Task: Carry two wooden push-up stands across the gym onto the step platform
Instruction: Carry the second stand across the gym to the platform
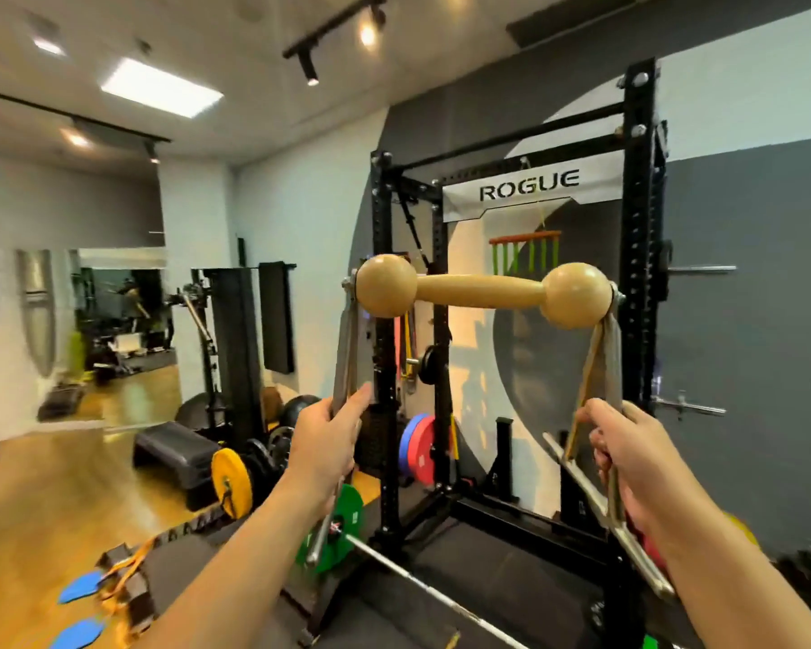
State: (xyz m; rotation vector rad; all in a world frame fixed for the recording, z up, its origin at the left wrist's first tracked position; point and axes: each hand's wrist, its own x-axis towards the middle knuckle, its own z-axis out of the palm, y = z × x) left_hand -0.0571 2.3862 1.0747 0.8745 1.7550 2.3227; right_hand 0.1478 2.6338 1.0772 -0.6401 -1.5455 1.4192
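Push-up stand (480, 292) raised above left hand (325, 445), right hand (628, 454); both grip legs.

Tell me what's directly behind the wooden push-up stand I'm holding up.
Behind the wooden push-up stand is the black Rogue rack, with green bands hanging inside it. The handle covers part of the rack's uprights.

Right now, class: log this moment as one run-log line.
left hand: grips stand leg | right hand: grips other leg | stand: held up, handle level | step platform: ahead left, not reached
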